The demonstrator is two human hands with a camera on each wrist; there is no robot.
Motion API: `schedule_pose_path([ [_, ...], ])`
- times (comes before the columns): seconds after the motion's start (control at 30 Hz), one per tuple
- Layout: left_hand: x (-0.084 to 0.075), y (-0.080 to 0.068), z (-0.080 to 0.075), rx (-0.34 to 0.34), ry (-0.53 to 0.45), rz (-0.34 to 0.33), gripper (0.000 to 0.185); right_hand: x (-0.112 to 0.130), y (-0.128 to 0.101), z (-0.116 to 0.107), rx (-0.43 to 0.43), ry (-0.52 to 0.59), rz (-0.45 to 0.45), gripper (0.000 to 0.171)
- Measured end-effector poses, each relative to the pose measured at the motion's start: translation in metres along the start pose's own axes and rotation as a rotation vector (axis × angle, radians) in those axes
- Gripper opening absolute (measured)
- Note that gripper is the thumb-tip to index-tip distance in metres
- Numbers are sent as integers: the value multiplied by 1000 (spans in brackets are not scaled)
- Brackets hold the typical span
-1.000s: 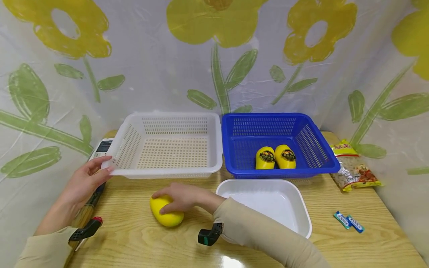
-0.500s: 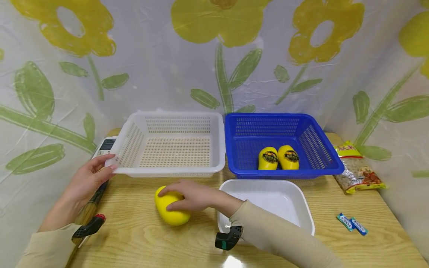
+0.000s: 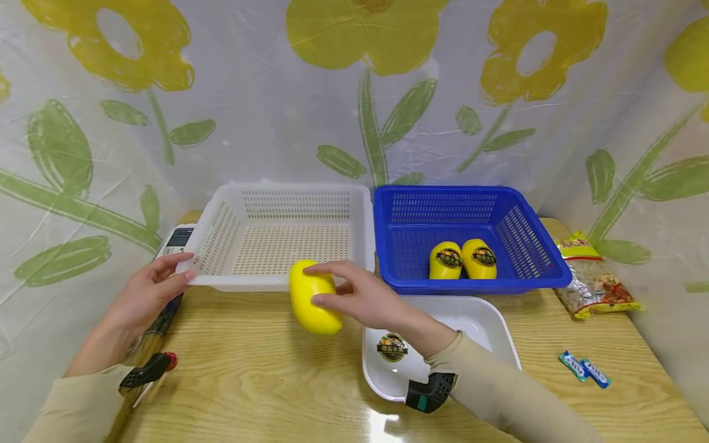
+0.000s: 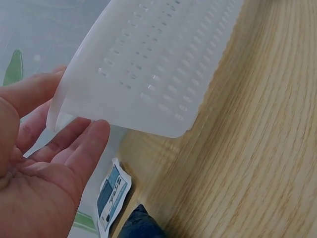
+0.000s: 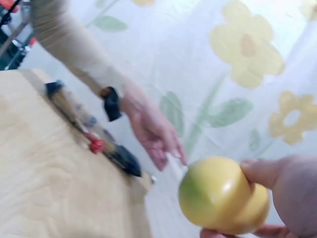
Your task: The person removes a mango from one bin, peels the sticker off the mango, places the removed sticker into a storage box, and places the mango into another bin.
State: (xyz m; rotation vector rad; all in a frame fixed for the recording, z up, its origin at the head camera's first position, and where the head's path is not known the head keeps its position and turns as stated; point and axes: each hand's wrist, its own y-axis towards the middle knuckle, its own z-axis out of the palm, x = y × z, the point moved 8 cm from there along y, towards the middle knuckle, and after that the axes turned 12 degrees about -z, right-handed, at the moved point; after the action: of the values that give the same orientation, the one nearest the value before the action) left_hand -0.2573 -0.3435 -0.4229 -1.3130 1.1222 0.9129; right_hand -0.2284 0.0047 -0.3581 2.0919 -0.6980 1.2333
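Yellow container (image 3: 314, 297): a second ago it lay on the wooden table (image 3: 249, 375) at lower centre; it is now lifted clear, held at frame centre against the front rim of the white basket (image 3: 279, 234). Judged as a pick-up completed, carry under way. Right hand (image 3: 372, 299) has fingers and thumb curled round it, firmly closed. Left hand (image 3: 145, 295) pinches the white basket's near-left corner, fingers loosely bent. Two like containers (image 3: 464, 259) sit in the blue basket (image 3: 471, 203), right of centre.
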Motion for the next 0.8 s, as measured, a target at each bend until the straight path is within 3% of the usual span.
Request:
schedule_pose_path([
  [0.13,1,-1,1,3,-20,-2,41,-4,7,-22,-82,47,45,42],
  [0.43,1,-2,2,-10,-14,-3,46,-30,48,-56,-166,-3,93,40],
  [0.6,1,-3,1,-19,-23,7,46,-51,80,-62,-177,-30,187,43],
  [0.8,2,-2,1,-24,2,7,50,-73,113,-60,-130,-146,256,45],
])
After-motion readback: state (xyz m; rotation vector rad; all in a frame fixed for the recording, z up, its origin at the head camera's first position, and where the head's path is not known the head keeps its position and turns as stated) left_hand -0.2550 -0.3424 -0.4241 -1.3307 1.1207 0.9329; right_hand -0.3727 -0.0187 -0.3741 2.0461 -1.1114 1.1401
